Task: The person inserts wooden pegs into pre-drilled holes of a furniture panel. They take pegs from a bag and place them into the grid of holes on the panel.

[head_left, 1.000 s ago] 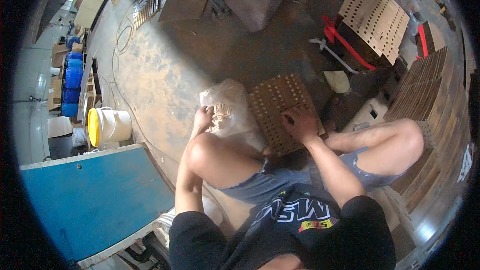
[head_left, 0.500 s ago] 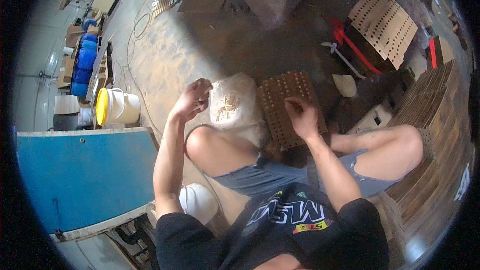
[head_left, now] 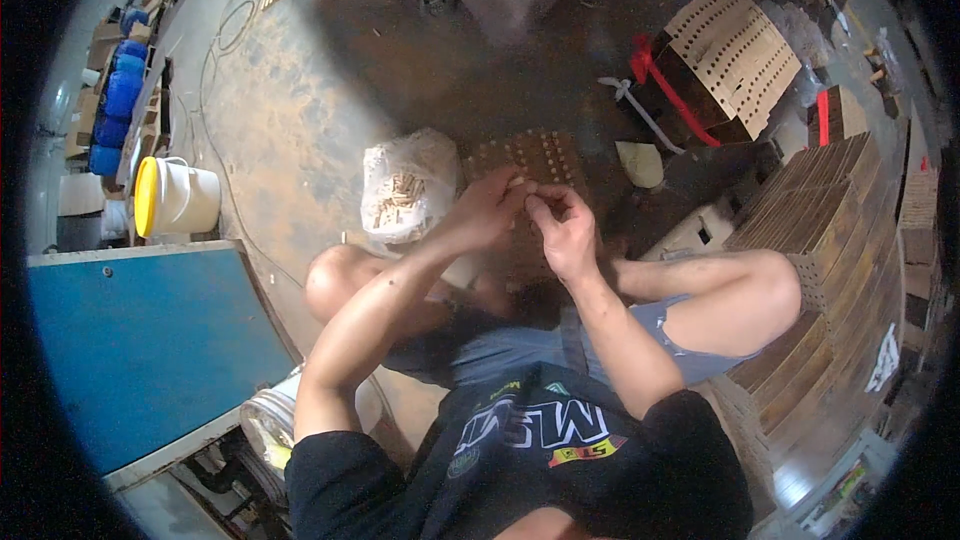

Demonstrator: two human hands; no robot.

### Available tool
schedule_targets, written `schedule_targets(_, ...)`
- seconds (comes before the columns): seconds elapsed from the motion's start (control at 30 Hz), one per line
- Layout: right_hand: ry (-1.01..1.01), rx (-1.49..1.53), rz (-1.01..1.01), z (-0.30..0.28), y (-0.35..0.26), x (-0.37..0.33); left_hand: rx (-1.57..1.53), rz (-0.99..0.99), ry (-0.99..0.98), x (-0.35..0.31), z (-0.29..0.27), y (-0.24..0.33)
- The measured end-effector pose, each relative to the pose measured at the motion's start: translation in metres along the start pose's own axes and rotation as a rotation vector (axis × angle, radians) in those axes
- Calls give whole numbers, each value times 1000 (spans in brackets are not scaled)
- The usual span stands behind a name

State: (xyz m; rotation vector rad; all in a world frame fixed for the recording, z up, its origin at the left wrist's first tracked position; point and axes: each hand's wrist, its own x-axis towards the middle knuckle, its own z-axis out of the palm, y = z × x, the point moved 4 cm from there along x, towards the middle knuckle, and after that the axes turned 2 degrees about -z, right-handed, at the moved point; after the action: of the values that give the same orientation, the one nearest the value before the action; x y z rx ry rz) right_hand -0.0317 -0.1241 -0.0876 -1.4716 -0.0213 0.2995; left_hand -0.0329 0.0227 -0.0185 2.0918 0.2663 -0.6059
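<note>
My left hand (head_left: 490, 210) and my right hand (head_left: 570, 238) meet in front of me, fingertips nearly touching, above a brown board (head_left: 560, 162) with rows of holes and pale pegs in it. The left fingers are closed on a small pale piece that looks like a wooden dowel (head_left: 517, 182). Thumb and fingers of my right hand pinch together beside it; what they hold is too small to make out. To the left, a clear plastic bag (head_left: 412, 162) lies open with a heap of wooden dowels (head_left: 398, 200) inside. My hands and forearms hide the near part of the board.
At the right stand stacked brown boards (head_left: 810, 210). Beyond them a perforated board stack (head_left: 735, 55) has a red strap (head_left: 680, 110). A white bucket with a yellow lid (head_left: 185, 197) and a blue panel (head_left: 150, 340) are at the left. A pale scoop-shaped piece (head_left: 640, 164) lies past the board.
My left hand has moved right, from beside the bag to over the board. My right hand has shifted left, bringing the fingertips together. The whole view has shifted somewhat.
</note>
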Motion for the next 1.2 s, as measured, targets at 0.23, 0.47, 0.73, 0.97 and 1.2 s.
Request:
schedule_targets(0.23, 42, -86, -117, -21, -9, 39, 553, 902, 568, 31, 4, -55)
schedule_targets(0.47, -292, -726, -94, -34, -52, 85, -473, -20, 52, 28, -38, -52)
schedule_targets(0.73, -457, -1113, -380, -54, -5, 79, -1191, -261, -111, 52, 9, -65)
schedule_targets(0.97, -499, -1132, -363, -62, 25, 83, -513, 164, -38, 71, 27, -71)
schedule_targets(1.2, -593, -1378, -504, -42, 38, 85, -482, 37, 53, 66, 18, -69)
